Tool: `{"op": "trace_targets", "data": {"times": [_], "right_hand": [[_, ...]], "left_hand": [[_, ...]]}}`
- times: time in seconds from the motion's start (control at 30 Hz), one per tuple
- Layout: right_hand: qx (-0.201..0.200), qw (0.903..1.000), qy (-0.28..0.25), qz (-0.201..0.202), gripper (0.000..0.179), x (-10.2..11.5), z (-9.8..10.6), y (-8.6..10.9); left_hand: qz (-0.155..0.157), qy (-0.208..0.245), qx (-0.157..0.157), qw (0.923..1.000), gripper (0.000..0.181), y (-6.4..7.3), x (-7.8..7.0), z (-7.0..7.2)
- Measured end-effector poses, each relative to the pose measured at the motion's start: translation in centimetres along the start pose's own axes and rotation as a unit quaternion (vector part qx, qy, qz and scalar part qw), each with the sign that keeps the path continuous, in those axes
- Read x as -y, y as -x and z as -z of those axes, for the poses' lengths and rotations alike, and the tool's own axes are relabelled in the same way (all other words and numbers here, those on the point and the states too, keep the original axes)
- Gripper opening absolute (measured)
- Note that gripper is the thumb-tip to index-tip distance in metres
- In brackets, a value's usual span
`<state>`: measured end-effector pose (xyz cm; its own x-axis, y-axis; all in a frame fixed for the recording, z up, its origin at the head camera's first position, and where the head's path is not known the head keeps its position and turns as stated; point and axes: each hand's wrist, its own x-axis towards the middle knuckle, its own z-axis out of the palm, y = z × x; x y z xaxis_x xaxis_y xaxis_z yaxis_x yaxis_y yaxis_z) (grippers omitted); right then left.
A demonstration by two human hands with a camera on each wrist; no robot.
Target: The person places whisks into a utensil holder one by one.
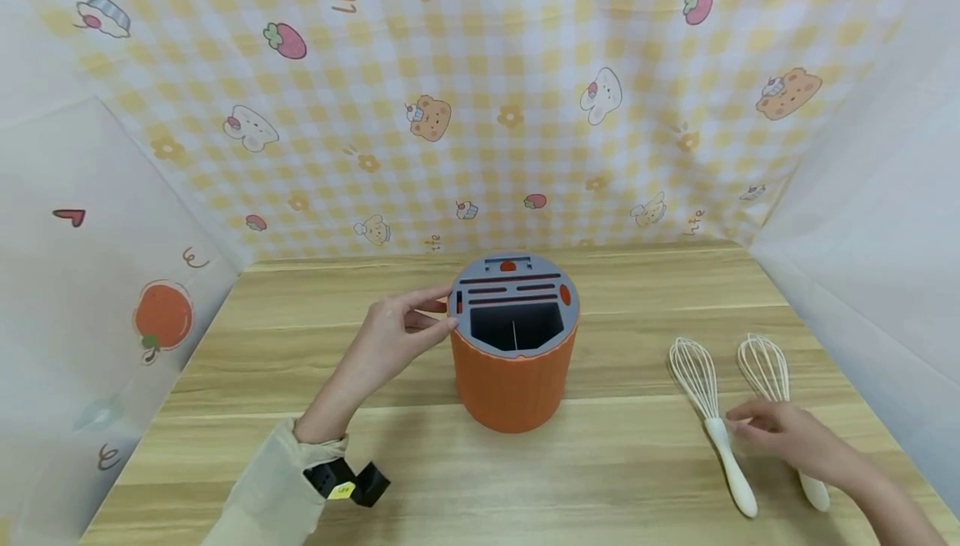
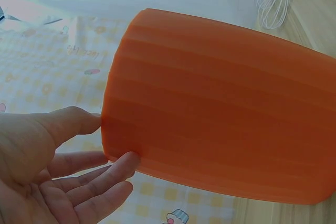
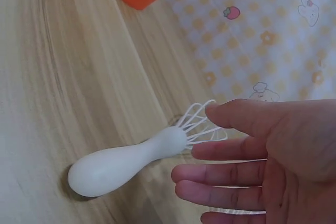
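Note:
An orange round utensil holder (image 1: pixel 513 388) with a grey slotted top (image 1: pixel 517 354) stands upright on the wooden table. My left hand (image 1: pixel 390 333) touches the left side of its rim with thumb and fingertips, the fingers loosely extended. Over at the right, two white whisks lie on the table, their wire ends pointing away from me. My right hand (image 1: pixel 795 438) is spread over the right whisk (image 1: pixel 765 367), hiding its middle, with fingertips close to the left whisk (image 1: pixel 722 446). In the right wrist view, a white whisk handle (image 3: pixel 121 166) lies just beyond the relaxed fingers, which hold nothing.
A yellow checked cloth (image 1: pixel 480 171) with cartoon prints hangs behind the table (image 1: pixel 622 454). White sheets flank both sides, the left one (image 1: pixel 60 296) printed with an orange fruit. On my left wrist sits a black strapped device (image 1: pixel 333 478).

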<state>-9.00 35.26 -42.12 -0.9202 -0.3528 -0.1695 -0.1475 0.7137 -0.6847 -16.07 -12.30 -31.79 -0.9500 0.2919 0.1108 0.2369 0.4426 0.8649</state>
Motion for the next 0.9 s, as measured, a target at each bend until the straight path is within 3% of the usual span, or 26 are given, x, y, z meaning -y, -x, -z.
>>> {"op": "trace_targets", "data": {"times": [0.17,0.53,0.9], "right_hand": [[0.037,0.9984,-0.038,-0.017,0.033,-0.3,-0.6,-0.2],[0.022,0.9923,-0.072,-0.098,0.04,-0.7,-1.6,-0.6],[0.01,0.9834,-0.113,-0.142,0.039,-0.8,-2.3,-1.0]], "left_hand": [[0.0,0.001,-0.002,1.0,0.043,0.1,0.0,0.0],[-0.004,0.003,0.0,1.0,0.044,0.0,0.0,0.0],[-0.003,0.001,-0.002,1.0,0.044,0.1,0.0,0.0]]}}
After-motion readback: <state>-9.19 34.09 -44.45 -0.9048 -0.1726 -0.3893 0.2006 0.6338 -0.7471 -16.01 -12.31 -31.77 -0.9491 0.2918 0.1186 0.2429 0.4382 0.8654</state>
